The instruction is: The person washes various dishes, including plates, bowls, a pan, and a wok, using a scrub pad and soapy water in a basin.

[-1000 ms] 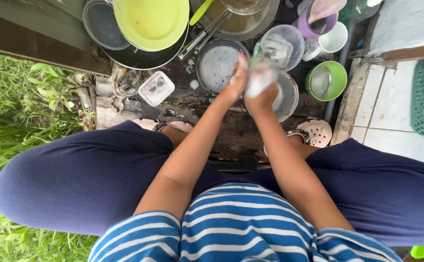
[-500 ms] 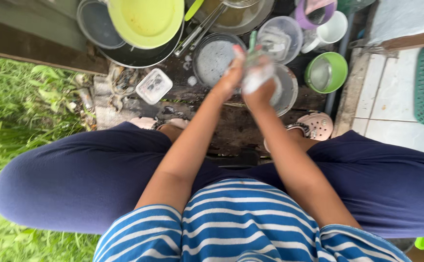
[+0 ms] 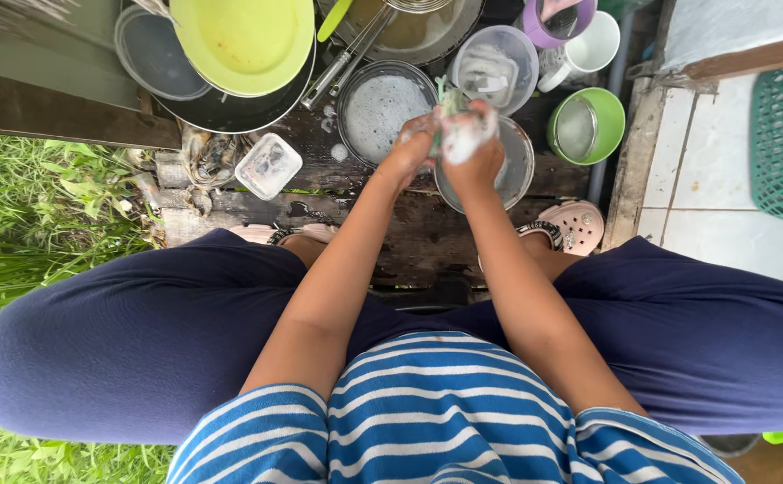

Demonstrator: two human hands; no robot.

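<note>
A single head-worn camera looks steeply down from close above onto lap, forearms and the dishes beyond.

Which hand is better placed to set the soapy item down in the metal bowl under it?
Right, probably. The right hand grips the soapy item directly over the metal bowl; the left hand sits beside it, nearer the foamy bowl.

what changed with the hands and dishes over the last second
Both hands drew in tighter: the left hand, a second ago opened along the soapy item, now curls against it, and the right hand kept its hold, over the metal bowl. Nothing was let go. The yellow bowl, green cup and square container stayed put.
</note>
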